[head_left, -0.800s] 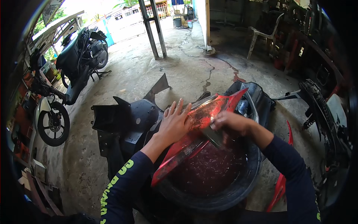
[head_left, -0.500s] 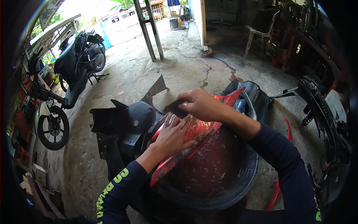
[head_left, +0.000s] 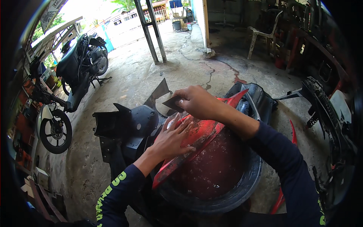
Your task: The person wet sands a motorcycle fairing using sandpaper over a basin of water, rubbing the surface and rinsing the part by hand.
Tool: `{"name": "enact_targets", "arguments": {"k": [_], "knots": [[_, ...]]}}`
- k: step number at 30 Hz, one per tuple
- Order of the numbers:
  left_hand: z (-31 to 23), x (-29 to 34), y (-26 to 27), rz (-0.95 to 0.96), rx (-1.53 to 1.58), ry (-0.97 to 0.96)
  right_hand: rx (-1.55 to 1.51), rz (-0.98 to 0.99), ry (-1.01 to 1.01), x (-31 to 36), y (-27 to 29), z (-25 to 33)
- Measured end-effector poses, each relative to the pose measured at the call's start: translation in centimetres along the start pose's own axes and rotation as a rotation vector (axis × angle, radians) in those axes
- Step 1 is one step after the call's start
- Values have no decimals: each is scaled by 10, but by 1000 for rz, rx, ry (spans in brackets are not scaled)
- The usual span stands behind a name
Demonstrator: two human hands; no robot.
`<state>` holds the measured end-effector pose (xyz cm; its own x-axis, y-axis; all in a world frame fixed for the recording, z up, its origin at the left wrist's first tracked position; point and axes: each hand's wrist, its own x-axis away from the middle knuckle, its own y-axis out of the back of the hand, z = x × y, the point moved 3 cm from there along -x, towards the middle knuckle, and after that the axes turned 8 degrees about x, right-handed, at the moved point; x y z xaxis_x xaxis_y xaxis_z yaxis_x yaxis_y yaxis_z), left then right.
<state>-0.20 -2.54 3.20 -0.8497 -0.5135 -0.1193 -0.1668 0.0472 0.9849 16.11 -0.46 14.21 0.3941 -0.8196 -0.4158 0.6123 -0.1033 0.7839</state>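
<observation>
My left hand (head_left: 172,136) lies open on the red fairing panel (head_left: 204,132), fingers spread and thumb stretched out toward the tub side, steadying the piece rather than grasping it. My right hand (head_left: 196,101) is closed in a pinch on a dark sheet (head_left: 171,103), held up by the panel's far edge, just beyond my left fingertips. From this angle I can't quite tell whether the sheet touches the panel or hovers a little off it.

The panel lies slantwise across the left part of a dark tub (head_left: 228,206), its pointed tip reaching away to the far right and its other end coming back toward me on the left. Reddish water (head_left: 215,166) fills the tub beneath it. The panel's face is wet and patchy with dull specks, so I judge this to be the rubbing-down step, partway through, with the surface uneven.

As I see it, the next stroke calls for laying the sheet flush and drawing it with light, even pressure, my left hand bearing down so the panel can't rock or slip toward the water. My left fingertips need to stay clear of that path. Black plastic bodywork (head_left: 138,123) sits just left of the tub.
</observation>
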Motion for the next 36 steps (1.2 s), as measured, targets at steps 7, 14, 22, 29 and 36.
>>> {"name": "enact_targets", "arguments": {"k": [7,14,22,29,36], "knots": [[1,-13,-2,26,23,12,28,-19,16,4,-3,-4],[-7,13,-12,47,-2,-15,83,53,-35,38,-14,-40],[-1,1,-11,9,15,9,149,573,-199,149,-38,-116],[5,-34,-16,-74,2,81,323,923,-515,255,-149,-195],[4,-24,-16,-65,79,230,-407,641,-1033,213,-128,-144]]}}
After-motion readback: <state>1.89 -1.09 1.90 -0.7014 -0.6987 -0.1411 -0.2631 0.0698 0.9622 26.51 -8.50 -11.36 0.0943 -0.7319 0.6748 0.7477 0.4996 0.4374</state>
